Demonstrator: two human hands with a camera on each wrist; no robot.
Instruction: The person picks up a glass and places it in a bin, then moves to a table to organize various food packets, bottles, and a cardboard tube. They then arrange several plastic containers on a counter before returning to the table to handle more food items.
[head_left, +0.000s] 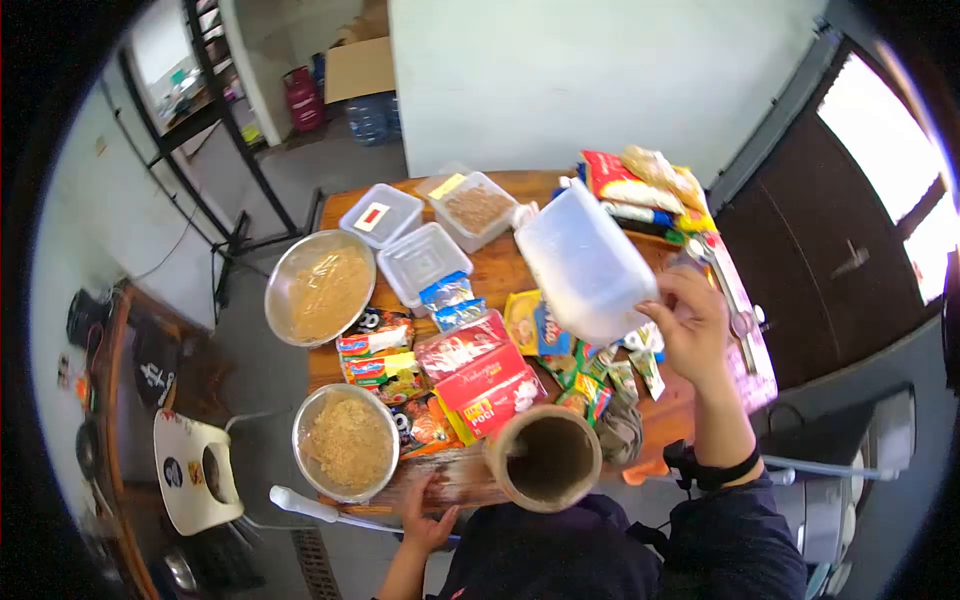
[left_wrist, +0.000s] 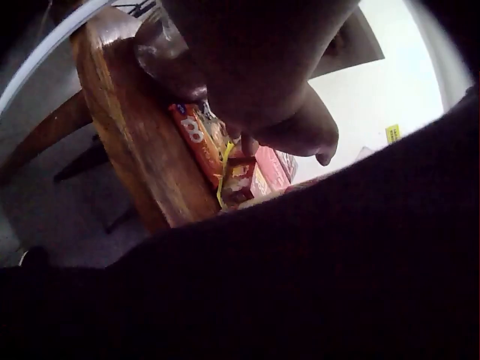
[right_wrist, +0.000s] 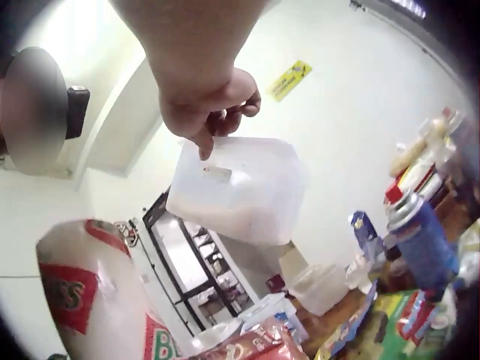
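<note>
Where right hand (head_left: pixel 688 325) is raised: plastic tub (head_left: pixel 585 262) is pinched.
Left hand (head_left: pixel 428 522): held spread; bowl (head_left: pixel 303 455) is placed nearby.

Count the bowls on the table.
2: the farther bowl, on the left side of the table; the nearer bowl, same side, close to the left hand. Others may be hidden behind the held container.
</note>
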